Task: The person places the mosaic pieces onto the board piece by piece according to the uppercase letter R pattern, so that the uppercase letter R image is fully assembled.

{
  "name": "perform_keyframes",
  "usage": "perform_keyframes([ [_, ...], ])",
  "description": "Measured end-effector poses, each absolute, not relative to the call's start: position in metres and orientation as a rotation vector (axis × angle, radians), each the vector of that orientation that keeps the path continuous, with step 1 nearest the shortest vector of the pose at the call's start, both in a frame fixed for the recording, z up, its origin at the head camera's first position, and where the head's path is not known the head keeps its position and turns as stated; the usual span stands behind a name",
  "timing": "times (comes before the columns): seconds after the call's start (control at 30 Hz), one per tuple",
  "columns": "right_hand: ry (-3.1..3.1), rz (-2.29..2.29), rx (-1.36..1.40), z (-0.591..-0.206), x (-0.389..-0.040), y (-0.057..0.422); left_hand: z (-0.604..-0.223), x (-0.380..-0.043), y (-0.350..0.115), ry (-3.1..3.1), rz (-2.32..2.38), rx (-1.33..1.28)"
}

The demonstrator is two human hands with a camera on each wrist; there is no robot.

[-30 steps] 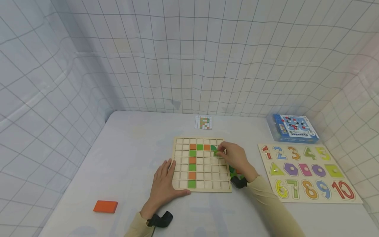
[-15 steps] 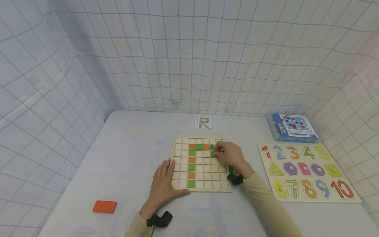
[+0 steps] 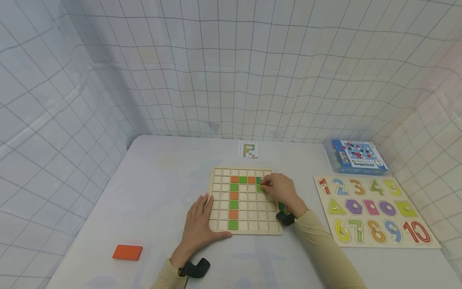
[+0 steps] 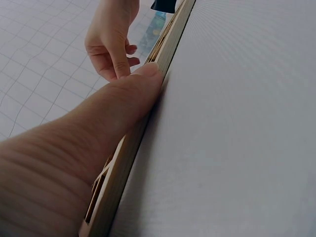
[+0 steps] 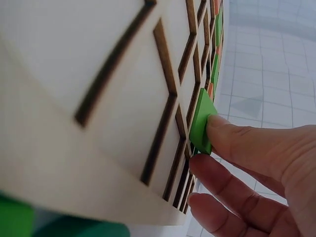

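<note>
A wooden grid board lies on the table, with orange and green square tiles set down one column and along an upper row. At that row's right end sits a dark green rounded tile, partly covered by fingers. My right hand pinches a green square tile at the cell just below it. In the right wrist view the thumb presses this tile's face, and it looks slightly tilted. My left hand rests at the board's lower left corner, fingers straight along the left side, thumb against the front edge.
A pattern card lies behind the board. At right are a number-and-shape puzzle and a blue box. An orange block lies front left. Loose green pieces sit by the board's right edge, partly under my right wrist.
My right hand has moved slightly left and brought the green square tile over the cell below the dark green rounded tile. The left hand stays in place.
</note>
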State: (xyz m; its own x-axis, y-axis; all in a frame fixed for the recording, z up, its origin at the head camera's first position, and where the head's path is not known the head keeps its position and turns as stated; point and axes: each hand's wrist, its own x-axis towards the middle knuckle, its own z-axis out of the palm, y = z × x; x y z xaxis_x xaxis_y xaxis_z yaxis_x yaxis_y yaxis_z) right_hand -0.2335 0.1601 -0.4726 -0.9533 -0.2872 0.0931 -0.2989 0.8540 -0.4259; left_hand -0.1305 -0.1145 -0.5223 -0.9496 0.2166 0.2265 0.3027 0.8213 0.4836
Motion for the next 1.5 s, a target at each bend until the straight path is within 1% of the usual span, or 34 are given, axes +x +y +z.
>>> perform_keyframes([
  [0.5,-3.003,0.602,0.471,-0.47,-0.232,0.158,-0.52,-0.129,-0.115,-2.871,-0.812,-0.394],
  [0.97,-3.019,0.71,0.515,-0.466,-0.228,0.161,-0.521,-0.13,-0.115,-2.873,-0.811,-0.399],
  [1.5,-2.69,0.719,0.514,-0.47,-0.211,0.195,-0.521,-0.131,-0.115,-2.85,-0.789,-0.419],
])
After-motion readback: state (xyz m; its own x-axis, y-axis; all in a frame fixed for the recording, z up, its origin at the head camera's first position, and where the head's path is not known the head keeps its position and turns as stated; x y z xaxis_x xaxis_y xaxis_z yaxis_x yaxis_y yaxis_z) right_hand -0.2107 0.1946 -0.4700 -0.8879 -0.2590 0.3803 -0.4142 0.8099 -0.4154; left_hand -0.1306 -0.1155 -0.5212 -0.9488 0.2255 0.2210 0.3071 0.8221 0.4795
